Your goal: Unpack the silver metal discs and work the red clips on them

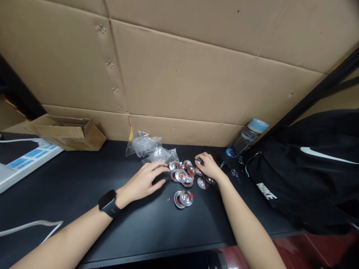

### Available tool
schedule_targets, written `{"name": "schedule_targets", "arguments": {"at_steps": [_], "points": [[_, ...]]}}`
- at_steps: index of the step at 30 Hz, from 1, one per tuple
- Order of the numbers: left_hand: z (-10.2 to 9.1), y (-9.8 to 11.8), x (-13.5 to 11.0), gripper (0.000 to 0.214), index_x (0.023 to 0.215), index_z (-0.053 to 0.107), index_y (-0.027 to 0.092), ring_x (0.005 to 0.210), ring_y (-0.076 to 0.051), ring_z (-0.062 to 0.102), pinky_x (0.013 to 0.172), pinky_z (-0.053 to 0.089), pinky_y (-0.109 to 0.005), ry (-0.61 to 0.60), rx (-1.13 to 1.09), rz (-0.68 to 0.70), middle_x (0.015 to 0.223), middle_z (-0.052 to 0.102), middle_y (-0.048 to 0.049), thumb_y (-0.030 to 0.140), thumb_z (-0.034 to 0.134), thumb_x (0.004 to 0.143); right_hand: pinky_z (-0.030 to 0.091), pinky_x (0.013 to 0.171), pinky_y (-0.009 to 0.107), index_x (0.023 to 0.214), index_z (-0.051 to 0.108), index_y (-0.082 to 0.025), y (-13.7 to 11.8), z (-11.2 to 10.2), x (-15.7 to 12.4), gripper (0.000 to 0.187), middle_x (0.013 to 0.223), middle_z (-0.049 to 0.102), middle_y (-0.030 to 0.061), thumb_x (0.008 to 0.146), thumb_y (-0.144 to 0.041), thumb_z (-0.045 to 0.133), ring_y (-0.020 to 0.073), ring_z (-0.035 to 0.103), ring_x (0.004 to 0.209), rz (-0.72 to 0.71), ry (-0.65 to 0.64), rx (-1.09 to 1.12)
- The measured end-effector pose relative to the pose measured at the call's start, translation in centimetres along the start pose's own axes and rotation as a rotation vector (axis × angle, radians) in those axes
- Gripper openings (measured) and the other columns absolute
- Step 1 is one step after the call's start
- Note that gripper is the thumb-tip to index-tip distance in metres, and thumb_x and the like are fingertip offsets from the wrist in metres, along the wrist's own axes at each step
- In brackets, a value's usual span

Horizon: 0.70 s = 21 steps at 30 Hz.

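Observation:
Several small silver discs with red centres (pixel 183 175) lie in a loose pile on the black table (pixel 84 186); two more discs (pixel 183 198) sit a little nearer to me. My left hand (pixel 146 181), with a black watch on its wrist, lies flat on the table with fingers stretched toward the pile's left edge. My right hand (pixel 209 167) rests at the pile's right side, fingers curled over a disc, pinching something small that I cannot make out. Crumpled clear plastic bags (pixel 151 149) lie just behind the pile.
A cardboard wall (pixel 196 74) backs the table. An open cardboard box (pixel 67 130) and a white power strip (pixel 25 158) stand at left. A blue-capped bottle (pixel 246 137) leans beside a black bag (pixel 308 172) at right. Keys (pixel 235 172) lie by the bag.

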<state>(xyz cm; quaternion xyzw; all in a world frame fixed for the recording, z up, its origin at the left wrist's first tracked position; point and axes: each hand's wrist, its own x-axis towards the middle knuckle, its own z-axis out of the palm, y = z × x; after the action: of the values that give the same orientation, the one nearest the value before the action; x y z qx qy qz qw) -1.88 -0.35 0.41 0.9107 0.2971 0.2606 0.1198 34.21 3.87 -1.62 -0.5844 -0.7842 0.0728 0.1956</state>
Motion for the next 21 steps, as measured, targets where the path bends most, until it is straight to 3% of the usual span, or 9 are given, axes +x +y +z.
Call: {"name": "schedule_targets", "arguments": {"at_steps": [6,16,21], "points": [[1.1,-0.1,0.2,0.041,0.144,0.055,0.035,0.132,-0.023,0.056,0.109,0.040,-0.041,-0.181,-0.025,0.048,0.147,0.060,-0.0038,0.029,0.056,0.104,0.045,0.099,0.040,0.113,0.071,-0.020,-0.2,0.1,0.0,0.020,0.111,0.065,0.0101,0.094,-0.021,0.064,0.0252,0.059,0.104,0.009,-0.005,-0.006],[1.2,0.3,0.2,0.049,0.153,0.048,0.038,0.141,-0.027,0.049,0.113,0.036,-0.045,-0.196,0.032,0.071,0.157,0.053,-0.0031,0.031,0.055,0.104,0.046,0.099,0.042,0.108,0.073,-0.021,-0.9,-0.4,0.0,0.018,0.110,0.066,0.0098,0.092,-0.017,0.064,0.0252,0.059,0.103,0.002,0.045,0.021],[1.4,0.0,0.1,0.047,0.150,0.052,0.038,0.137,-0.026,0.052,0.112,0.037,-0.044,-0.190,0.000,0.076,0.152,0.058,-0.0031,0.031,0.056,0.103,0.050,0.092,0.037,0.100,0.073,-0.021,-4.0,-2.1,-0.1,0.011,0.104,0.069,0.0073,0.095,-0.020,0.063,0.0225,0.065,0.099,-0.124,0.157,0.209]]}}
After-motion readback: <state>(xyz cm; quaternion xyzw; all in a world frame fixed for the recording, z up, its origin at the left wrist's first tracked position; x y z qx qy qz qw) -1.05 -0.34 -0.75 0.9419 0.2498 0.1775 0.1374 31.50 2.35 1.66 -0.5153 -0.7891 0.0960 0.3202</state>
